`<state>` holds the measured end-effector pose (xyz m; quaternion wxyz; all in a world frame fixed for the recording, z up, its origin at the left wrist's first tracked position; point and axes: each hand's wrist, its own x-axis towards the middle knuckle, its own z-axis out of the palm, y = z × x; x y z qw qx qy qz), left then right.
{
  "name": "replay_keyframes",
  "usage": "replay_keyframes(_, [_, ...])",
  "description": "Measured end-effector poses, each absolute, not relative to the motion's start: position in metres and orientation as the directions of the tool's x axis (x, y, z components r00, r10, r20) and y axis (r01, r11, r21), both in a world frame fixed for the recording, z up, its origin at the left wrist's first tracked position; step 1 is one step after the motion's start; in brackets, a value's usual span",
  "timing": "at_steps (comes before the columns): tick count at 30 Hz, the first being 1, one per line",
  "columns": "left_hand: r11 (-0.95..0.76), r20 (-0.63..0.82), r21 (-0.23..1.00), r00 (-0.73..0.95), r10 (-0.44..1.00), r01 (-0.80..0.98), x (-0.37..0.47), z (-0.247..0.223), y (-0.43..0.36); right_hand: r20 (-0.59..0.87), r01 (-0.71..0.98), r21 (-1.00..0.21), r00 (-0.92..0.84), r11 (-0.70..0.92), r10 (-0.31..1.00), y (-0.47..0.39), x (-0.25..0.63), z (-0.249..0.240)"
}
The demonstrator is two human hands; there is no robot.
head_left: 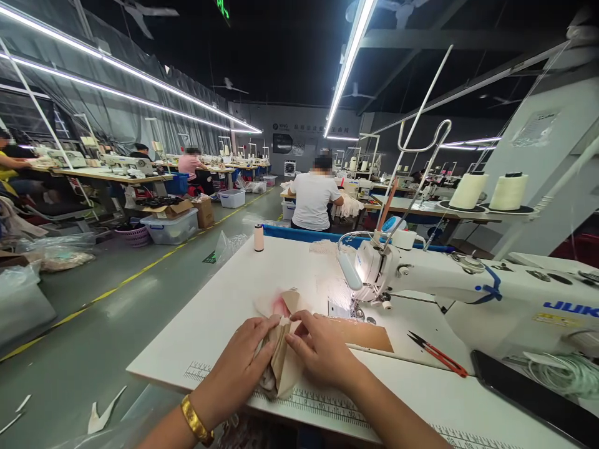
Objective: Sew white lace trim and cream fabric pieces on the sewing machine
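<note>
Near the front edge of the white sewing table [219,305], a beige piece of fabric [279,358] is bunched and folded between my two hands. My left hand [246,352] pinches its left side, thumb and fingers pressed together. From the other side, my right hand [321,346] grips the fabric's upper right edge with curled fingers. A blurred pinkish patch [281,305] shows just beyond my fingertips; what it is I cannot make out. Right of my hands stands a white sewing machine [412,262], its needle area lit. A brown card-like sheet [367,335] lies below the needle.
Red-handled thread snips [437,354] and a black phone [528,393] lie at the right. A pink thread spool [259,238] stands at the table's far left corner. Cream thread cones [469,190] sit behind the machine. A person in white [312,199] sits ahead, facing away.
</note>
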<state>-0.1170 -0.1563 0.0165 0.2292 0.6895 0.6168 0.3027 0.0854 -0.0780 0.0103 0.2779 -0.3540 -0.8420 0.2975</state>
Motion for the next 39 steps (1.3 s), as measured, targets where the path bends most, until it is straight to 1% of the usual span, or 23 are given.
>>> replay_keyframes(4, [-0.158, 0.169, 0.672, 0.058, 0.984, 0.724, -0.113, 0.010, -0.159, 0.157, 0.428, -0.769, -0.593, 0.474, 0.790, -0.076, 0.072, 0.011])
replay_keyframes(8, [-0.123, 0.118, 0.709, 0.055, 0.992, 0.695, -0.118, 0.014, -0.159, 0.058, 0.378, -0.859, -0.599, 0.345, 0.798, -0.071, 0.070, 0.006])
replay_keyframes(11, [-0.094, 0.086, 0.732, 0.045, 0.995, 0.675, -0.122, 0.018, -0.160, 0.012, 0.318, -0.915, -0.593, 0.248, 0.805, -0.069, 0.073, 0.005])
replay_keyframes(14, [-0.070, 0.083, 0.709, 0.016, 0.996, 0.702, -0.121, 0.016, -0.161, -0.002, 0.253, -0.950, -0.589, 0.182, 0.808, -0.070, 0.077, 0.005])
replay_keyframes(19, [-0.039, 0.076, 0.652, -0.014, 0.997, 0.757, -0.114, 0.018, -0.159, 0.014, 0.163, -0.976, -0.620, 0.146, 0.784, -0.071, 0.083, 0.008])
replay_keyframes(21, [-0.029, 0.074, 0.609, -0.020, 0.997, 0.793, -0.113, 0.022, -0.158, 0.019, 0.141, -0.980, -0.629, 0.139, 0.777, -0.072, 0.085, 0.009])
replay_keyframes(24, [0.031, 0.055, 0.538, -0.072, 0.996, 0.842, -0.114, 0.029, -0.156, 0.017, 0.127, -0.984, -0.625, 0.123, 0.781, -0.071, 0.087, 0.010])
replay_keyframes(26, [0.062, 0.055, 0.524, -0.107, 0.993, 0.849, -0.117, 0.029, -0.154, 0.009, 0.122, -0.987, -0.618, 0.108, 0.786, -0.070, 0.088, 0.010])
replay_keyframes(30, [-0.019, 0.172, 0.526, -0.085, 0.981, 0.850, -0.127, 0.018, -0.148, 0.002, 0.087, -0.994, -0.608, 0.069, 0.794, -0.068, 0.088, 0.008])
replay_keyframes(33, [-0.074, 0.226, 0.466, -0.038, 0.973, 0.882, -0.134, 0.010, -0.149, 0.018, 0.041, -0.998, -0.596, 0.052, 0.803, -0.067, 0.088, 0.006])
replay_keyframes(36, [-0.119, 0.257, 0.383, 0.018, 0.966, 0.916, -0.138, 0.009, -0.154, 0.047, -0.009, -0.999, -0.581, 0.051, 0.813, -0.068, 0.086, 0.006])
replay_keyframes(39, [-0.191, 0.239, 0.346, 0.111, 0.965, 0.919, -0.140, 0.012, -0.159, 0.080, -0.045, -0.997, -0.573, 0.067, 0.816, -0.071, 0.082, 0.006])
